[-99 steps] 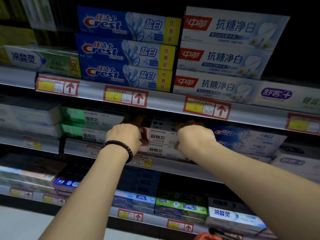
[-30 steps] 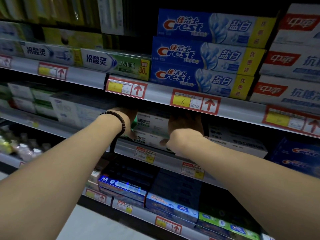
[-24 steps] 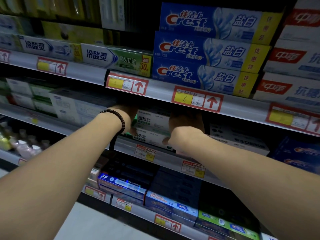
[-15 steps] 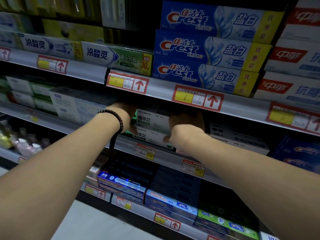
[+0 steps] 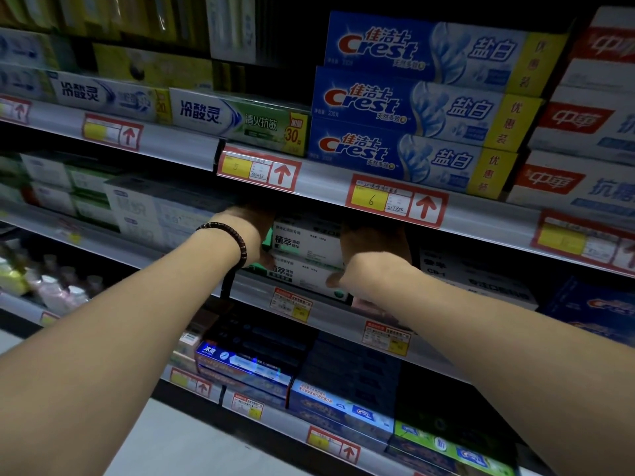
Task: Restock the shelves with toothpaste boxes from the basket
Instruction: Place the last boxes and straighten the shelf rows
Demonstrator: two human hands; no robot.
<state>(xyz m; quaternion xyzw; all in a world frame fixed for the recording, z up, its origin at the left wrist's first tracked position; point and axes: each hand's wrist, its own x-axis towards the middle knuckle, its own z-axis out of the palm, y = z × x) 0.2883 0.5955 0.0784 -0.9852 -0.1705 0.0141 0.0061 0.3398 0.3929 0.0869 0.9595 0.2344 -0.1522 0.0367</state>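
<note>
Left hand [image 5: 249,231]: closed round the left end of the stack, the thumb at the front; the fingers are lost in the shade behind.
Right hand [image 5: 372,252]: wrapped over the right end, with the thumb tip set against the lower carton; the fingertips are not seen.
Toothpaste boxes [image 5: 305,242]: two white-and-green cartons are held between the hands, one laid on the other, printed faces outward, at the near edge of the middle shelf [image 5: 338,319].
Step in hand: judged to be the squaring of this pair in its slot.
How it is done well: both ends are best pushed evenly, so that the stack is not skewed. The lower carton should be steadied by the thumbs, so that the upper one is not slid off it. The faces should be brought flush with the rail.
Clearance: the upper shelf rail [image 5: 326,187] lies close above the knuckles, so little lift is allowed.
Neighbours: a grey-white carton [image 5: 474,280] lies just to the right and pale cartons [image 5: 147,207] lie to the left; neither should be nudged.
Further out: Crest boxes [image 5: 412,104] are stacked three high on the shelf above, and a beaded bracelet [image 5: 226,238] is worn on the left wrist.
Basket: not in view.
</note>
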